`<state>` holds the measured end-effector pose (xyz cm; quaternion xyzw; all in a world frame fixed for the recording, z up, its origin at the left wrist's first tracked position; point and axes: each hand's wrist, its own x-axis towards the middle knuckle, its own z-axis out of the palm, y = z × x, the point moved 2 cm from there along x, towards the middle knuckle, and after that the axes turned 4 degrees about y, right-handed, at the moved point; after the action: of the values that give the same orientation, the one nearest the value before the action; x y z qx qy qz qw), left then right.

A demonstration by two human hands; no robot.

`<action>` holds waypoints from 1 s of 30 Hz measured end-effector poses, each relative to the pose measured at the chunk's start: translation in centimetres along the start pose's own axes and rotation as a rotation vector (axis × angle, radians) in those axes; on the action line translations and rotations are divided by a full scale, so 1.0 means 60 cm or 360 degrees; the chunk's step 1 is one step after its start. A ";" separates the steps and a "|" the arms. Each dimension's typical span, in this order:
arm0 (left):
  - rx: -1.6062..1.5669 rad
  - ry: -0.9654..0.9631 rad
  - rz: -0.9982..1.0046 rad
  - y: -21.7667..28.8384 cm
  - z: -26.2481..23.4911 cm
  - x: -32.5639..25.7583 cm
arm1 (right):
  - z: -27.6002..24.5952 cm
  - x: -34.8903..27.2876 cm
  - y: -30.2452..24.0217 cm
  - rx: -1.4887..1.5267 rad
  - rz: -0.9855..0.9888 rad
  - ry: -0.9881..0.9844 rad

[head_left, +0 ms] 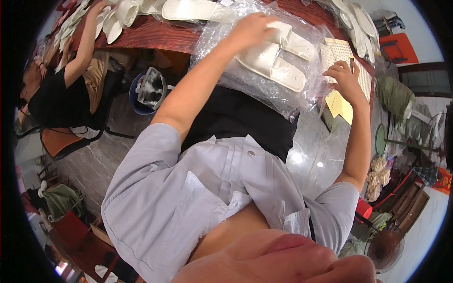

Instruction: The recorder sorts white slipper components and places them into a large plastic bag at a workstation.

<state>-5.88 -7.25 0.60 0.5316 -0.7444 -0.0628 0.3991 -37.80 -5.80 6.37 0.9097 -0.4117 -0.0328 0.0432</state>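
Note:
A pair of white open-toed slippers lies on clear plastic wrapping [212, 56] on the table before me. My left hand [252, 32] is closed over the toe end of the far slipper [300, 45], its fingers beside the strap. Nearer to me is the other slipper [289, 74], which neither hand touches. Right of the plastic, my right hand [348, 81] is over pale sheets of small printed labels [336, 47], its fingers bent and apart. Whether a fingertip touches a label is too small to make out. Yellow paper pieces [339, 106] hang below that hand at the table edge.
Another white slipper [188, 9] lies at the far side of the red-brown table [155, 35]. More white slippers [356, 26] are piled at the far right. A co-worker [61, 94] sits at the left, reaching toward slippers. A blue bin [137, 100] stands below the table.

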 end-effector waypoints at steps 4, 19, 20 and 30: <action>0.0025 0.0129 -0.0270 -0.104 0.037 -0.027 | 0.034 -0.027 0.001 -0.0183 -0.0077 0.0276; -0.0169 0.0451 -0.0401 -0.133 0.056 -0.036 | 0.034 0.006 -0.013 0.0695 -0.0117 0.0188; -0.0180 0.0386 -0.0418 -0.134 0.058 -0.036 | 0.032 0.015 -0.015 0.1012 -0.0002 0.0029; -0.0394 0.0520 -0.0530 -0.120 0.052 -0.039 | 0.041 0.084 -0.001 0.1452 0.0589 -0.0538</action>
<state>-2.35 -9.38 -6.45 0.5969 -0.5590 -0.1315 0.5603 -34.66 -9.70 3.77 0.7300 -0.5392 0.0118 -0.4197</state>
